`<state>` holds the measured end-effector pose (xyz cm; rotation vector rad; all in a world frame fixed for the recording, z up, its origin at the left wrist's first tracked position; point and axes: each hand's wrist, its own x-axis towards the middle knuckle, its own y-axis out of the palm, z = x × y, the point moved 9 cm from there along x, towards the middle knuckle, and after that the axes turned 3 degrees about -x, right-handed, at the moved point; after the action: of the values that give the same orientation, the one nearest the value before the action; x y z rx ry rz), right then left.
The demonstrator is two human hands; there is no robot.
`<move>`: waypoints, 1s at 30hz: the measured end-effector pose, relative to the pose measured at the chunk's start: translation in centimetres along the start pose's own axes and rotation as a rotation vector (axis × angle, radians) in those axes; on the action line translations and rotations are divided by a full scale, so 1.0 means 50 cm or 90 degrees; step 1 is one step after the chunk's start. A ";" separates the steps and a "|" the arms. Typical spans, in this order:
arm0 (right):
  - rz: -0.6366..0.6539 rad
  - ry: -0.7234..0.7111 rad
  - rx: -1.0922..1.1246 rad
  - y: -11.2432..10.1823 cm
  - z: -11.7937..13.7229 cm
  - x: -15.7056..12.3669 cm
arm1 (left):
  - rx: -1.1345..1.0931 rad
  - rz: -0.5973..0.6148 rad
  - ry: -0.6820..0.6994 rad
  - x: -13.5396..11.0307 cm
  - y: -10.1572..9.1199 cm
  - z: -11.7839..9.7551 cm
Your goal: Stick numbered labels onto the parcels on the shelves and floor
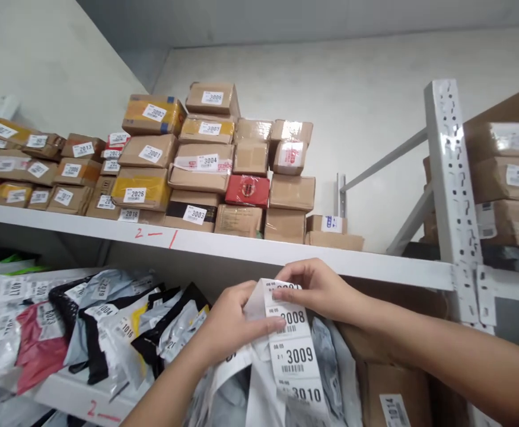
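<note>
A long strip of white printed labels [293, 356] hangs in front of me, showing the numbers 3008, 3009 and 3010. My left hand [236, 317] grips the strip from the left, its thumb lying across the label 3008. At the strip's top end my right hand [310, 287] pinches the upper label, and its fingers partly cover that number. More of the label strip loops down below my left hand. Behind it are grey and white plastic parcel bags [330, 362], partly hidden by the strip.
Stacked cardboard boxes [206, 160], many with number labels, stand on the upper shelf [223, 243]. Bagged parcels [121, 323] crowd the lower shelf at left. A perforated metal post [452, 178] rises at right, beside more boxes [508, 196]. Another labelled box [388, 385] sits low at right.
</note>
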<state>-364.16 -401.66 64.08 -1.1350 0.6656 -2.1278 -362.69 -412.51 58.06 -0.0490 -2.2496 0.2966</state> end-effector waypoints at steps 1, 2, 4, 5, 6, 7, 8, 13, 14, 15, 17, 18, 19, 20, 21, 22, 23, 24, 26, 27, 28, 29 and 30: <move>-0.007 0.008 0.009 -0.006 -0.013 -0.003 | 0.018 -0.018 -0.007 0.006 0.005 -0.003; -0.014 0.011 0.018 -0.012 -0.023 -0.006 | 0.029 -0.033 -0.008 0.012 0.010 -0.007; -0.031 0.016 0.043 -0.029 -0.033 -0.013 | 0.021 -0.039 -0.009 0.027 0.020 -0.013; -0.036 0.021 0.058 -0.037 -0.037 -0.017 | 0.008 -0.029 -0.018 0.035 0.027 -0.012; -0.040 0.025 0.072 -0.045 -0.040 -0.022 | -0.009 -0.010 -0.032 0.042 0.035 -0.008; -0.044 0.029 0.084 -0.052 -0.043 -0.026 | -0.025 0.014 -0.047 0.048 0.043 -0.004; -0.050 0.030 0.090 -0.058 -0.047 -0.031 | -0.038 0.035 -0.057 0.053 0.051 0.000; -0.102 -0.024 0.024 -0.079 -0.056 -0.047 | -0.092 -0.029 -0.022 0.072 0.050 0.014; -0.115 -0.056 -0.013 -0.081 -0.050 -0.048 | -0.097 -0.057 -0.016 0.073 0.045 0.020; -0.131 -0.094 -0.058 -0.082 -0.040 -0.048 | -0.094 -0.082 -0.012 0.073 0.040 0.025; -0.165 -0.178 -0.157 -0.080 -0.014 -0.048 | -0.065 -0.133 -0.001 0.071 0.024 0.032; -0.180 -0.220 -0.199 -0.076 0.002 -0.047 | -0.046 -0.164 0.006 0.068 0.011 0.033; -0.190 -0.256 -0.231 -0.070 0.017 -0.043 | -0.028 -0.189 0.010 0.064 -0.003 0.034; -0.198 -0.288 -0.250 -0.064 0.032 -0.037 | -0.018 -0.198 0.009 0.060 -0.015 0.036; -0.208 -0.317 -0.261 -0.059 0.049 -0.029 | -0.016 -0.185 -0.005 0.057 -0.024 0.042; -0.229 -0.343 -0.268 -0.058 0.067 -0.020 | -0.015 -0.149 -0.030 0.054 -0.029 0.051; -0.266 -0.363 -0.272 -0.061 0.086 -0.010 | -0.007 -0.095 -0.062 0.051 -0.031 0.062; -0.314 -0.376 -0.272 -0.069 0.106 0.003 | 0.008 -0.035 -0.096 0.045 -0.033 0.075; -0.394 -0.376 -0.268 -0.081 0.139 0.039 | 0.043 0.049 -0.136 0.032 -0.054 0.096; -0.407 -0.364 -0.268 -0.080 0.151 0.067 | 0.052 0.069 -0.132 0.029 -0.072 0.100; -0.400 -0.349 -0.278 -0.074 0.159 0.101 | 0.050 0.077 -0.112 0.028 -0.093 0.099; -0.380 -0.335 -0.305 -0.062 0.164 0.137 | 0.037 0.076 -0.087 0.031 -0.116 0.095; -0.363 -0.325 -0.349 -0.048 0.166 0.171 | 0.016 0.072 -0.062 0.035 -0.139 0.090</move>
<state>-361.45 -407.42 74.47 -2.2987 0.7593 -1.9811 -366.79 -419.91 58.24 -0.1527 -2.3438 0.3957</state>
